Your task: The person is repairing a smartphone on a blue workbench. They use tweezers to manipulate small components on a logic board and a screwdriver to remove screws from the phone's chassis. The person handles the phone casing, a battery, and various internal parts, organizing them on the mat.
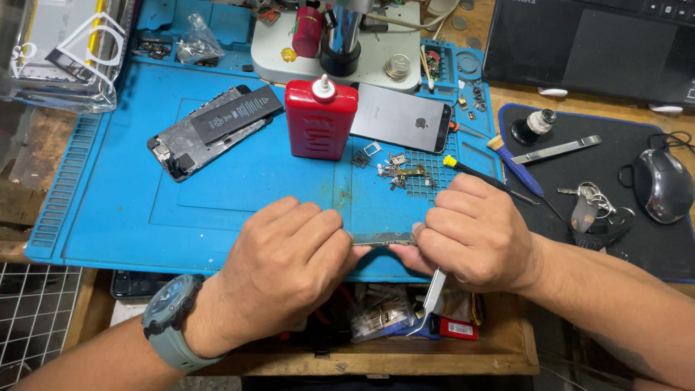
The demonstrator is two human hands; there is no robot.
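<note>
Hands at mat edge: left hand [286, 264] and right hand [474, 235] pinch a thin phone frame [382, 240] edge-on between them; right also grips tweezers [434, 293]. Prying step, judged; steady leverage needed. Beyond: red bottle [320, 119], opened phone [213, 130].

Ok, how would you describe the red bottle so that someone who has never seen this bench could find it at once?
Start at the blue work mat that covers the bench. Near its top middle, above both hands, the red bottle stands upright between an opened phone with a black battery and a grey phone lying back up. It is flat-sided, with a white nozzle cap, and the tallest thing on the mat.
</note>
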